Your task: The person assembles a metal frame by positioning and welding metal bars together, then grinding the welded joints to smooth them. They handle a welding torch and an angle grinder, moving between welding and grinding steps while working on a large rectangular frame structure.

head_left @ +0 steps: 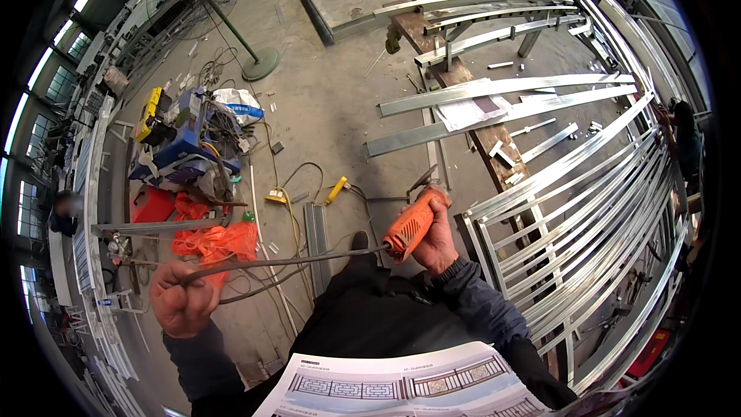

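Observation:
An orange angle grinder (413, 222) is held in my right hand (438, 241), whose fingers wrap round its body. Its disc and guard (426, 181) point away from me, close to the ends of the metal bars. From the grinder's rear a dark power cord (309, 259) runs left to my left hand (182, 298), which is closed on it. The cord forms a loop between the two hands. Across my lap, at the bottom, lies an open printed sheet (401, 383) with pictures of railings.
Shiny metal railing frames (587, 224) fill the right side. Two square tubes (494, 93) rest across a rusty beam (494, 143). Blue equipment (185, 139), an orange plastic bag (212, 238) and a round-based stand (261, 64) are left. Cables (297, 185) trail over the floor. Another person (65, 212) is far left.

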`<act>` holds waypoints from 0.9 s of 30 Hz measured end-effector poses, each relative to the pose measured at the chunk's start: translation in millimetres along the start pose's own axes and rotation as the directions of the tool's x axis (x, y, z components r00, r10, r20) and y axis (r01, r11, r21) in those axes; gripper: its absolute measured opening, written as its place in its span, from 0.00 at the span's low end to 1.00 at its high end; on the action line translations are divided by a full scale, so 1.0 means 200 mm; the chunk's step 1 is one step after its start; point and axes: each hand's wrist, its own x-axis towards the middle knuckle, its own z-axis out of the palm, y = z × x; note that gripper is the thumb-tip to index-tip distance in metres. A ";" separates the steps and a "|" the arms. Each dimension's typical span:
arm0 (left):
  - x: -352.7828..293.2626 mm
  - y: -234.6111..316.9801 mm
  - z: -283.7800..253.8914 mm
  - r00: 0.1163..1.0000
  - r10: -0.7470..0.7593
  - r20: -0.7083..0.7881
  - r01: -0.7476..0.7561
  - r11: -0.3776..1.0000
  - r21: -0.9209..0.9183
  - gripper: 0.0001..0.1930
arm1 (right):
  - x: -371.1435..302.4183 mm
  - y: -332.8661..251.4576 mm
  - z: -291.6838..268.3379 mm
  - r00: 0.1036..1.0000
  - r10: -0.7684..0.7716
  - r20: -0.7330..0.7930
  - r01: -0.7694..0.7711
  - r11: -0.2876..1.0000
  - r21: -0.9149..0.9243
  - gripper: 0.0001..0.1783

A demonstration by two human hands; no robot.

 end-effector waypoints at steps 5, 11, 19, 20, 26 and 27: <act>0.14 0.04 -0.18 0.994 0.061 0.093 -0.046 0.986 -0.163 0.30 | 0.54 0.23 0.14 0.970 0.177 -0.166 -0.198 0.974 -0.114 0.35; 0.46 0.04 -0.61 0.931 -0.122 0.344 0.264 0.876 -0.404 0.51 | 1.25 0.48 0.30 0.934 0.204 -0.294 -0.261 0.950 -0.172 0.27; 1.12 0.01 -0.86 0.826 -0.512 0.235 0.561 0.788 -0.254 0.48 | 2.00 0.66 0.28 0.937 0.158 -0.311 -0.249 0.928 -0.277 0.20; 1.20 -0.06 -0.89 0.848 -0.486 0.210 0.529 0.760 -0.378 0.46 | 2.04 0.68 0.33 0.930 0.183 -0.319 -0.284 0.909 -0.305 0.21; 1.63 -0.55 -1.44 0.849 -0.527 -0.026 0.433 0.724 -0.537 0.30 | 2.03 0.48 0.57 0.919 0.243 -0.309 -0.393 0.617 -0.682 0.37; 1.69 -0.67 -1.54 0.824 -0.564 -0.055 0.450 0.710 -0.542 0.25 | 1.98 0.41 0.53 0.925 0.235 -0.298 -0.379 0.621 -0.686 0.36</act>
